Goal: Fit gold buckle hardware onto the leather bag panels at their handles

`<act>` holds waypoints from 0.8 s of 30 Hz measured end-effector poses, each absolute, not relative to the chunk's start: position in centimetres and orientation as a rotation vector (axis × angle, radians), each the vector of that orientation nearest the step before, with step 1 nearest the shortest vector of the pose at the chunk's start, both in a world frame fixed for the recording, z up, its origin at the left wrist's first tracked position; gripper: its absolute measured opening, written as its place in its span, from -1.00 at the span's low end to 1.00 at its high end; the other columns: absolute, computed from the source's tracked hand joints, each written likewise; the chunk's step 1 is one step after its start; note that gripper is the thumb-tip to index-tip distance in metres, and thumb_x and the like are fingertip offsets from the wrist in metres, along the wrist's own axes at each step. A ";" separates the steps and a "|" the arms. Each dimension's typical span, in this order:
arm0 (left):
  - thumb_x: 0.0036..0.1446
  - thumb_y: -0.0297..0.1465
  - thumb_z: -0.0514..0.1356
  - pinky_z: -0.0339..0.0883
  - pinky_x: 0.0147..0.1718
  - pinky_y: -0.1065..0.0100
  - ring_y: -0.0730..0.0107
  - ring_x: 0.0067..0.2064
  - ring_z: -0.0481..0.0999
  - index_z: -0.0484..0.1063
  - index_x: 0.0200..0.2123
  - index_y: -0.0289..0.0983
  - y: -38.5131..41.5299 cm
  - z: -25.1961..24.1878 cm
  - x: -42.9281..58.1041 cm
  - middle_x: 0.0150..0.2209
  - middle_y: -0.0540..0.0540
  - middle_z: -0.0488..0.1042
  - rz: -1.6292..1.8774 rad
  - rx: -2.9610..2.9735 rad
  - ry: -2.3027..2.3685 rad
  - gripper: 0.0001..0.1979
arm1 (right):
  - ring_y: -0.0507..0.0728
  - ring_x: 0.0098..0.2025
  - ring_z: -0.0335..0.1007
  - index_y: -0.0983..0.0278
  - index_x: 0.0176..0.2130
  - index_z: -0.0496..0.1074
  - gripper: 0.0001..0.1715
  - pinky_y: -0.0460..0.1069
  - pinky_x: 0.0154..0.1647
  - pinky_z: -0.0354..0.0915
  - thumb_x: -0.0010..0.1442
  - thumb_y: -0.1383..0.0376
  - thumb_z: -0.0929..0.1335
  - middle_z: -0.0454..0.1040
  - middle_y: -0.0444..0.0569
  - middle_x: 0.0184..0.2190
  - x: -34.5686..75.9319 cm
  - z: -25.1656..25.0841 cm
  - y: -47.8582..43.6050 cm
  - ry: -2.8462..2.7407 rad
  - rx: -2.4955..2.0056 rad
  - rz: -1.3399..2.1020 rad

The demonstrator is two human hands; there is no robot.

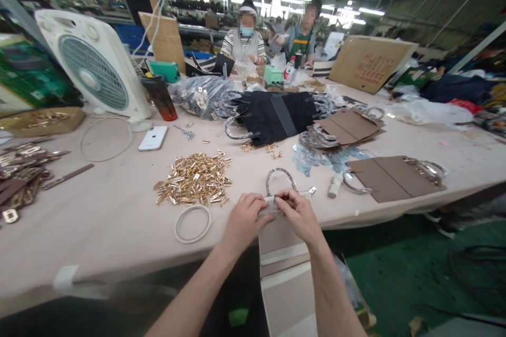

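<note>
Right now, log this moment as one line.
left hand: on upper end of beige panel | right hand: at same end, fingers bent | panel: extends past edge of table | nearby: gold hardware pile, white ring

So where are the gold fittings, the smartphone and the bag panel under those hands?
Gold metal fittings [194, 179]: head view, middle of the pile.
White smartphone [153, 138]: head view, middle of its back.
Beige bag panel [282, 236]: head view, upper flat part.

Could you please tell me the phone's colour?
The phone is white, best seen in the head view.
</note>
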State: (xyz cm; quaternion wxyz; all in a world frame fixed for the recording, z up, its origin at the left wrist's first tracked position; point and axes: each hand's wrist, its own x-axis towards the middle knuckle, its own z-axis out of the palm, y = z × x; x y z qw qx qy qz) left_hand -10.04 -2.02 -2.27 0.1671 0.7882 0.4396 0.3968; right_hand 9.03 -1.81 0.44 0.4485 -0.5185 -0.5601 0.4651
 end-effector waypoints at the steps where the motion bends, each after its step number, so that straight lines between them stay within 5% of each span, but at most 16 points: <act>1: 0.16 -0.32 0.44 0.47 0.00 0.08 0.11 0.02 0.50 0.53 -0.14 -0.20 -2.1 -2.2 -10.1 -0.07 -0.15 0.55 1.130 2.256 1.235 -0.77 | 0.10 -0.35 0.47 0.22 -0.17 0.53 -0.68 -0.03 -0.31 0.36 0.26 0.03 0.44 0.55 -0.09 -0.37 9.0 0.2 -1.7 -1.402 -1.311 1.132; 10: 0.07 -0.40 0.50 0.46 0.14 0.04 0.09 0.14 0.51 0.52 0.03 -0.19 -2.3 -2.9 -10.1 0.08 -0.16 0.54 1.106 2.188 1.217 -0.55 | 0.11 -0.42 0.51 0.22 -0.23 0.52 -0.75 -0.03 -0.39 0.34 0.25 0.09 0.42 0.55 -0.11 -0.43 8.8 -0.3 -1.5 -1.380 -1.450 1.009; 24: 0.27 -0.41 0.34 0.50 0.05 0.07 0.15 0.06 0.54 0.50 -0.09 -0.19 -2.6 -3.0 -9.7 -0.01 -0.13 0.57 1.127 2.205 1.271 -0.84 | 0.12 -0.44 0.48 0.24 -0.25 0.52 -0.70 -0.01 -0.36 0.35 0.20 0.05 0.46 0.54 -0.10 -0.46 8.6 -0.4 -1.1 -1.322 -1.401 1.056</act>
